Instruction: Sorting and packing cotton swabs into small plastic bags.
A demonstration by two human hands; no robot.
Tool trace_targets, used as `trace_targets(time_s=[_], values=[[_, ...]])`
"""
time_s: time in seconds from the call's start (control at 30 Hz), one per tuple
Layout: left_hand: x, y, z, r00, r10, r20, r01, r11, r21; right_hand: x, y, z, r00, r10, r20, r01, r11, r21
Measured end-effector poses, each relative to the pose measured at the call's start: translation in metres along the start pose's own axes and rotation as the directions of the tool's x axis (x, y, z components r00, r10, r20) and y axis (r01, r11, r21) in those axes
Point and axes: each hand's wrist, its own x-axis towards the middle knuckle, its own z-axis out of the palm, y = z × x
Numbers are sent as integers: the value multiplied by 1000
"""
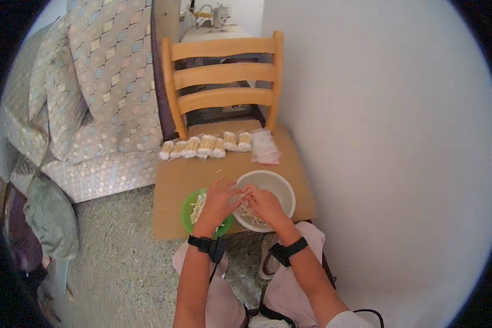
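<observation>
Below the frame's centre, with left hand [218,198] and right hand [264,204] meeting at narrow fingertips, unable to tell any grip, just above loose cotton swabs [252,218] angled variously in the white bowl [287,191], nearer the right.

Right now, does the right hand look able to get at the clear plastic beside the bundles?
Probably yes. The clear plastic lies just past the white bowl, and only that bowl's rim seems to stand before the right hand. It may first have to part from the left hand.
</observation>
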Motion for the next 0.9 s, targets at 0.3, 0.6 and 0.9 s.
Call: trace_targets(time_s=[0.3,0.6,0.9], values=[[10,7,1,993,113,-25,-112,993,23,-8,16,-11,988,154,-14,-143,947,288],[8,11,5,997,73,-32,-76,990,-115,-13,6,-16,990,-24,-141,106,792,602],[-1,19,-21,960,-239,-143,157,889,-430,-7,-8,-12,975,170,-143,16,588,808]])
